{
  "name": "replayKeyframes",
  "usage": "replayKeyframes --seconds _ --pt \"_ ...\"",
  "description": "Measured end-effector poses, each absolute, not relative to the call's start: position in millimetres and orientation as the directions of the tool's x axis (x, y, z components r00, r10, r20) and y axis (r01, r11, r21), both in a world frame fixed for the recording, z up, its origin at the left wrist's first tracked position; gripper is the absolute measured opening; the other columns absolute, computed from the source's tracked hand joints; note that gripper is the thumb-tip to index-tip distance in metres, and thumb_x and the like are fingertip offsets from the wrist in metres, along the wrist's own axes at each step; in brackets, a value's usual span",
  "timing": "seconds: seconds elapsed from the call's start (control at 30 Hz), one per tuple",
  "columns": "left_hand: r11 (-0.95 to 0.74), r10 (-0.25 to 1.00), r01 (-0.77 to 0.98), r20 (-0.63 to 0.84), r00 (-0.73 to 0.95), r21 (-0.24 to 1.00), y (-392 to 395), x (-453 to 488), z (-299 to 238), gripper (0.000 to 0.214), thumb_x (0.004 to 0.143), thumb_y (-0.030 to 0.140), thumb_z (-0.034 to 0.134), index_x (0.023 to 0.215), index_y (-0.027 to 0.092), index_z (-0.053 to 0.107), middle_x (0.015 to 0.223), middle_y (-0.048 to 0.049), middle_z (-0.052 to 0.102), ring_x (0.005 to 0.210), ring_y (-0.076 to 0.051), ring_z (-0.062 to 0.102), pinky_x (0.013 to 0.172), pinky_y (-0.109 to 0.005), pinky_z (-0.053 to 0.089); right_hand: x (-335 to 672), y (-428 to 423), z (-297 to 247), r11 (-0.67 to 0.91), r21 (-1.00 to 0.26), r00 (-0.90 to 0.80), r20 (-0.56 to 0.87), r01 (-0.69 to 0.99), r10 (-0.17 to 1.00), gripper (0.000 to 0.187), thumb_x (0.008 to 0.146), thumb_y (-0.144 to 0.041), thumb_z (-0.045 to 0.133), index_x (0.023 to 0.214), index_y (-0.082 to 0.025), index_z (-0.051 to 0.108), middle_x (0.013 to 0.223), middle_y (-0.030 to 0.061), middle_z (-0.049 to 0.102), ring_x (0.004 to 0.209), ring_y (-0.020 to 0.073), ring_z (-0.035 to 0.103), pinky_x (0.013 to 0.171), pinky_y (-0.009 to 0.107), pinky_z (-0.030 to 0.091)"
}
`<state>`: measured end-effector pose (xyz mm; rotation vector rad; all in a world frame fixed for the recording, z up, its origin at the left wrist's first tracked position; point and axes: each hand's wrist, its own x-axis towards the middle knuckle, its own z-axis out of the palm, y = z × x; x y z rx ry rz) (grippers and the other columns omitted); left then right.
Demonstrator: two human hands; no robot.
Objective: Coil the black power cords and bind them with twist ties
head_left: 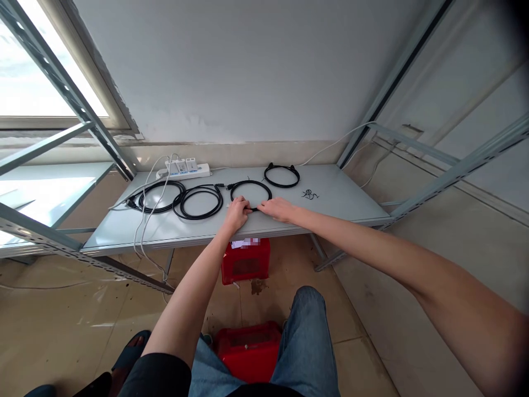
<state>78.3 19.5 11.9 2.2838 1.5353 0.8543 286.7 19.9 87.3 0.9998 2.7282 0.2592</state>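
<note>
- Coil (250, 194): black cable loop, flat on shelf (339, 201), third of four in the row.
- Left hand (237, 213): fingers closed on the coil's near edge, at 7 o'clock.
- Right hand (280, 209): fingers together, pressing the rim at 5 o'clock.
- Handling, as judged: keep turns stacked, grip both sides evenly.
- Crates (246, 261): two, red, under the shelf at 6 o'clock; contents cannot be told.

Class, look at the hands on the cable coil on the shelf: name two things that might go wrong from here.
1. Both the left hand and right hand grip the near edge of one black coil; its loops may spring apart if released.
2. The neighbouring coil lies very close, perhaps touching, so dragging might snag it, or the white cables by the power strip.
</note>
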Motion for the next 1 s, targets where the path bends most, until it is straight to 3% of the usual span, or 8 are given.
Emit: replayKeyframes --seconds 0.13,0.3,0.57,0.7,0.83,0.9,0.97,1.0 --pt "-0.407 0.907 0.758 0.324 0.269 0.511 19.0 78.5 11.9 0.014 0.090 0.012 0.059 0.080 0.021 0.064 0.102 -0.0078 0.062 0.101 -0.026 0.058 0.090 -0.040 0.046 290.5 24.0 90.1 0.824 0.442 -0.854 -0.206 0.355 0.478 0.040 0.088 0.005 0.049 0.122 -0.016 0.055 0.109 0.0119 0.066 0.081 0.0160 0.064 0.060 0.024 0.038" --pt "-0.407 0.904 0.760 0.342 0.257 0.507 17.6 79.5 11.1 0.014 0.091 0.012 0.059 0.081 0.020 0.064 0.101 -0.0081 0.062 0.101 -0.025 0.058 0.089 -0.039 0.047 291.2 34.9 87.9 0.841 0.537 -0.939 -0.257 0.057 0.228 0.028 0.093 0.000 0.044 0.110 -0.015 0.061 0.104 0.0108 0.065 0.074 0.0153 0.059 0.054 0.027 0.035" --pt "-0.378 0.918 0.778 0.311 0.246 0.501 17.2 80.1 12.3 0.013 0.091 0.013 0.059 0.082 0.021 0.065 0.104 -0.0083 0.063 0.102 -0.026 0.059 0.088 -0.040 0.047 278.6 44.2 90.9 0.836 0.548 -0.959 -0.239 -0.003 0.153 0.029 0.090 0.004 0.044 0.086 -0.012 0.067 0.082 0.0095 0.065 0.067 0.0164 0.058 0.053 0.028 0.033" --pt "-0.391 0.912 0.770 0.323 0.252 0.505 19.1 79.7 11.2 0.013 0.091 0.013 0.060 0.081 0.021 0.064 0.102 -0.0084 0.062 0.102 -0.027 0.059 0.088 -0.040 0.047 275.4 40.6 93.4 0.847 0.515 -0.937 -0.216 0.130 0.275 0.029 0.086 0.006 0.046 0.083 -0.010 0.070 0.080 0.0127 0.068 0.068 0.0183 0.061 0.058 0.028 0.037" --pt "-0.400 0.909 0.762 0.327 0.258 0.509 17.8 79.5 12.7 0.014 0.091 0.012 0.059 0.080 0.020 0.063 0.102 -0.0087 0.062 0.099 -0.026 0.058 0.086 -0.040 0.046 276.9 29.3 87.0 0.797 0.399 -0.821 -0.162 0.453 0.548 0.026 0.081 0.005 0.054 0.091 -0.010 0.072 0.091 0.0163 0.073 0.076 0.0219 0.067 0.062 0.029 0.041" --pt "-0.399 0.910 0.762 0.324 0.260 0.510 17.0 79.5 13.5 0.014 0.091 0.012 0.059 0.080 0.020 0.063 0.102 -0.0085 0.062 0.100 -0.026 0.058 0.086 -0.040 0.046 276.0 23.5 80.7 0.669 0.220 -0.677 -0.047 0.710 0.735 0.018 0.085 -0.002 0.058 0.089 -0.012 0.072 0.092 0.0167 0.074 0.079 0.0232 0.069 0.064 0.029 0.043" --pt "-0.396 0.911 0.764 0.319 0.260 0.509 16.7 79.6 13.7 0.014 0.091 0.013 0.059 0.081 0.021 0.064 0.102 -0.0083 0.062 0.100 -0.026 0.058 0.086 -0.040 0.046 272.0 19.5 75.1 0.422 -0.112 -0.423 0.018 0.900 0.906 0.015 0.091 -0.013 0.059 0.080 -0.014 0.070 0.087 0.0150 0.075 0.074 0.0215 0.068 0.063 0.028 0.045" --pt "-0.393 0.913 0.767 0.316 0.259 0.507 16.7 79.7 13.6 0.014 0.091 0.013 0.059 0.081 0.021 0.064 0.103 -0.0083 0.062 0.101 -0.026 0.058 0.087 -0.040 0.046 269.0 18.4 73.1 0.253 -0.310 -0.272 -0.019 0.916 0.962 0.019 0.093 -0.017 0.060 0.076 -0.015 0.069 0.083 0.0135 0.075 0.069 0.0192 0.066 0.061 0.027 0.045"
